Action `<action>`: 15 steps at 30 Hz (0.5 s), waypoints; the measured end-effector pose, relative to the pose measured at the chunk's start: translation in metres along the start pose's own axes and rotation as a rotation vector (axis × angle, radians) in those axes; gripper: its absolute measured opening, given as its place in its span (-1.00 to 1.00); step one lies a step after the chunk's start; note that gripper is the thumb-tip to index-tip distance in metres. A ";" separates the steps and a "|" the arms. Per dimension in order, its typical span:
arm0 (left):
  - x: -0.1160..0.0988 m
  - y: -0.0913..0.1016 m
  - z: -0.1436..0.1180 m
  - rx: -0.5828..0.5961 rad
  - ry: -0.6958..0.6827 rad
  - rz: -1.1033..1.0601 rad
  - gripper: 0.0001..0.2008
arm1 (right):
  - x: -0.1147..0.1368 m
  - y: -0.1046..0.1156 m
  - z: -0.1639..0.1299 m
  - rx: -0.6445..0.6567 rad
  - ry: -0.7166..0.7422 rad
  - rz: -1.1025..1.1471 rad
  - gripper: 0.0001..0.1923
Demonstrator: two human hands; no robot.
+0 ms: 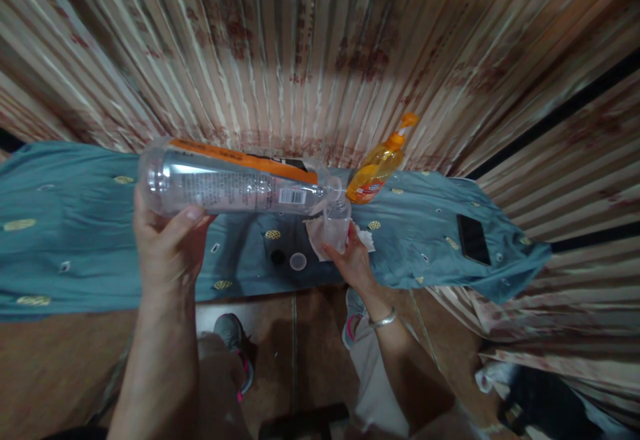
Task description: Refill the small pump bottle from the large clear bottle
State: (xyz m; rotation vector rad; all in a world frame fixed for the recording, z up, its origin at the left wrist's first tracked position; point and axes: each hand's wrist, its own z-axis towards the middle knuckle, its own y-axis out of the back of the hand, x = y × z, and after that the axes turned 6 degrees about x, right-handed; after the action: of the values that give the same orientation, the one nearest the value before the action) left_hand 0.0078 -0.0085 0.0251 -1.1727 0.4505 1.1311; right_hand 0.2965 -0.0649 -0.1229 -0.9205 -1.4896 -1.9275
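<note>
A pouring step in progress. The left hand [163, 240] grips the base end of a large clear bottle [230, 183] held nearly level above the blue-covered table [75, 227], its neck meeting the mouth of a small clear container [337, 223]. The right hand [353, 260] clasps that container together with a white tissue [316, 237]. Judged next: a steady tilt, mouths kept aligned. A loose cap [298, 261], an orange pump bottle [377, 167] and a phone [473, 239] lie nearby.

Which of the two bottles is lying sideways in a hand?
The big clear bottle, held sideways by the left hand; the orange pump bottle stands on the cloth.
</note>
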 end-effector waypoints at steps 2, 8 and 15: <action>0.001 0.002 0.001 -0.001 -0.004 -0.007 -0.46 | 0.000 0.000 0.000 0.002 0.002 0.011 -0.09; 0.004 0.006 0.003 -0.026 -0.006 -0.026 -0.42 | -0.001 0.001 0.001 0.010 0.012 0.016 -0.11; 0.007 0.009 0.003 0.037 -0.043 0.021 -0.44 | 0.000 0.002 0.000 0.021 0.013 0.010 -0.12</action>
State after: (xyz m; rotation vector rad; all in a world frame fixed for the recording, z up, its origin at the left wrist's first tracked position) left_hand 0.0019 -0.0032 0.0164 -1.1112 0.4496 1.1590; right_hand 0.2976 -0.0649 -0.1215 -0.9033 -1.4926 -1.9031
